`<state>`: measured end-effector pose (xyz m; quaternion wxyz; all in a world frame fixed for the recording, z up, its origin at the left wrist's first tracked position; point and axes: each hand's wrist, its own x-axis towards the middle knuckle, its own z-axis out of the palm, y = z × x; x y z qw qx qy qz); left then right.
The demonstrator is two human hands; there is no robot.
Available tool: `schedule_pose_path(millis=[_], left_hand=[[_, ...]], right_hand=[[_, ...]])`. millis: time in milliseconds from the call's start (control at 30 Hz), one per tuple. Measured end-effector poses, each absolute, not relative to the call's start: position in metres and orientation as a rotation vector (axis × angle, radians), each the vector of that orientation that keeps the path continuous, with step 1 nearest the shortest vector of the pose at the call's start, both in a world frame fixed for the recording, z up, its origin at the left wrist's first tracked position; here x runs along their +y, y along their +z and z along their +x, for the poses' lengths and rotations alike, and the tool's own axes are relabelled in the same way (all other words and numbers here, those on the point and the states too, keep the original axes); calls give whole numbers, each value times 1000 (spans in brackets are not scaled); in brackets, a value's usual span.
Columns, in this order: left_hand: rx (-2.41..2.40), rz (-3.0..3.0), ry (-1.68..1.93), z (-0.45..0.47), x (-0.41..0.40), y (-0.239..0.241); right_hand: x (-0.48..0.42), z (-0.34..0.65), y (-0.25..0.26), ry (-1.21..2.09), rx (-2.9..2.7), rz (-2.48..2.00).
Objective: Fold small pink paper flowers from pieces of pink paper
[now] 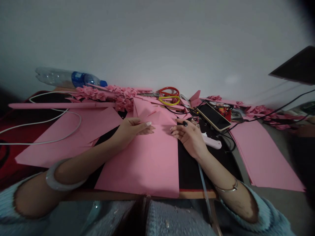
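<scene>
1. The left hand (pixel 134 130) is pinching a folded paper (pixel 158 118) between thumb and fingers, at its left side.
2. The right hand (pixel 188 134) is curling its fingertips at the right corner of that paper; whether it is gripping, I cannot tell.
3. The folded paper is sitting between the two hands, above the far end of a large pink sheet (pixel 147 167).
4. That sheet is reaching slightly over the near edge of the black surface (pixel 188 173).
5. Toward the left edge, more pink sheets (pixel 61 134) are lying under a white cable (pixel 54 142) and a paper tube (pixel 61 106).
6. Along the far edge, paper flowers (pixel 123 93) and red-and-yellow scissors (pixel 169 101) are resting; a bottle (pixel 66 78) is lying near the far left corner.
7. Toward the far right corner, a phone (pixel 214 115) is lying.
8. Beyond the right edge, a paper stack (pixel 265 154) is lying.
9. A pale wall (pixel 157 39) is rising behind.
</scene>
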<state>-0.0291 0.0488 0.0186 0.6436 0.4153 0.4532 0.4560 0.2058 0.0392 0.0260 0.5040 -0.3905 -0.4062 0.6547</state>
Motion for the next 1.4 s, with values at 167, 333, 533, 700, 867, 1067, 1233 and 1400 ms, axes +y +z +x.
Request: schedule_pose_path(millis=[167, 333, 533, 700, 867, 1067, 1233, 1400], left_hand=[[1016, 1094, 917, -27, 44, 20], [953, 1258, 910, -27, 40, 20], [943, 1228, 1042, -26, 39, 22], [934, 1316, 1017, -24, 37, 22], [971, 1518, 1031, -23, 33, 21], [1056, 1767, 1003, -24, 28, 21], [1035, 1967, 978, -22, 26, 24], [992, 1861, 950, -18, 24, 23]], right_hand=[[29, 195, 27, 1479, -1382, -1007], [25, 194, 28, 1355, -1492, -1086], [24, 194, 28, 1383, -1552, -1029], [22, 192, 26, 1453, -1607, -967], [22, 193, 22, 1451, -1700, -966], [21, 194, 26, 1316, -1915, -1012], [20, 196, 34, 1218, -2091, -990], [21, 194, 35, 1355, -1821, -1045]])
